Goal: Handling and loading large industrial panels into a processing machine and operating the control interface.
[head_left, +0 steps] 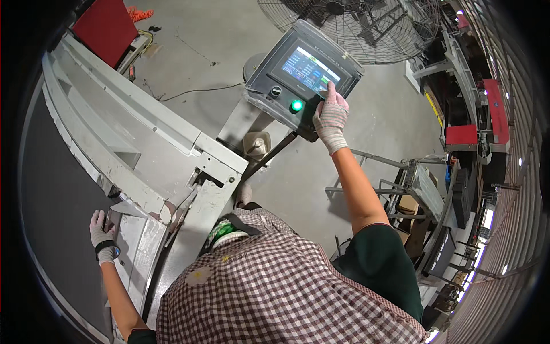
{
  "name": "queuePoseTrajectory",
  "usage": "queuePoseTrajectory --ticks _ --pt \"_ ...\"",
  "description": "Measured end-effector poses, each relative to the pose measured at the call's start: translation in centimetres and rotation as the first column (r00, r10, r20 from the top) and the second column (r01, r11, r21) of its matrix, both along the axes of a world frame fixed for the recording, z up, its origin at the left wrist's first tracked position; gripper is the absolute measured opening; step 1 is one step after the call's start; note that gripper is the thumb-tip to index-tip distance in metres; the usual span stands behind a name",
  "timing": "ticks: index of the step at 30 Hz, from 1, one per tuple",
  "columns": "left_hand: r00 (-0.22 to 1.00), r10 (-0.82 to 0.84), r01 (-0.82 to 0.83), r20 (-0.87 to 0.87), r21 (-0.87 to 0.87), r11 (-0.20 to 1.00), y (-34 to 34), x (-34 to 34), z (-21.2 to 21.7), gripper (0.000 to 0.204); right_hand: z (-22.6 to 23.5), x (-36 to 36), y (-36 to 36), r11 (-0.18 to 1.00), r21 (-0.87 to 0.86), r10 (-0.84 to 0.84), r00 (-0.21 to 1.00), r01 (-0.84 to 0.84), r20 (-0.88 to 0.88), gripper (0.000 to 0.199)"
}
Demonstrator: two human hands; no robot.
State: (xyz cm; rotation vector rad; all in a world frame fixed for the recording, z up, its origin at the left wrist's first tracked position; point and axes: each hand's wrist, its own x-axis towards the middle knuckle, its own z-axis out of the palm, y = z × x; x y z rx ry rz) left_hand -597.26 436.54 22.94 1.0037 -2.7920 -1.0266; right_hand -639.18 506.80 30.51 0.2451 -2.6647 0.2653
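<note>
My right hand (332, 118), in a striped knit glove with pink fingers, reaches up to a grey control panel (260, 94). Its index finger is stretched out at the lower right of the lit touchscreen (307, 70), and the other fingers look curled. Below the screen are a black rotary knob (276, 91) and a glowing green button (297, 105). On the far left my left hand (102, 234), gloved alike and with a dark watch (106, 246) at the wrist, rests with fingers extended at the edge of a dark flat belt (54, 189). Nothing shows in either hand.
A large caged fan (366, 26) stands beyond the panel. The white machine frame (177, 137) runs along the left. A metal rack (424, 189) stands to the right, near machines with red covers (462, 135). A thin cable (200, 90) lies on the floor.
</note>
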Motion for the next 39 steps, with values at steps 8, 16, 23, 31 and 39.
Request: queuePoseTrajectory --ticks 8,16,23,31,39 --pt "0.965 -0.208 0.259 0.162 -0.425 0.868 2.1 -1.9 2.9 0.073 -0.1 -1.4 0.3 0.993 0.088 0.092 0.992 -0.084 -0.084 0.047" --pt "0.976 -0.138 0.199 0.170 -0.420 0.885 2.2 1.0 2.4 0.069 -0.7 0.7 -2.5 0.997 0.083 -0.011 0.995 0.003 0.102 0.047" --pt "0.958 -0.268 0.284 0.107 -0.502 0.817 5.4 -2.2 8.8 0.041 1.8 -0.4 0.1 0.956 -0.220 -0.110 0.933 0.193 0.341 0.031" --pt "0.940 -0.076 0.216 0.332 -0.409 0.886 5.4 1.4 7.9 0.056 0.2 -1.0 -0.6 0.959 0.273 -0.157 0.943 0.075 0.292 0.063" --pt "0.943 -0.026 0.169 0.330 -0.413 0.895 5.0 2.1 9.0 0.055 0.5 -1.1 -2.5 0.998 0.067 -0.002 0.998 0.006 -0.059 0.068"
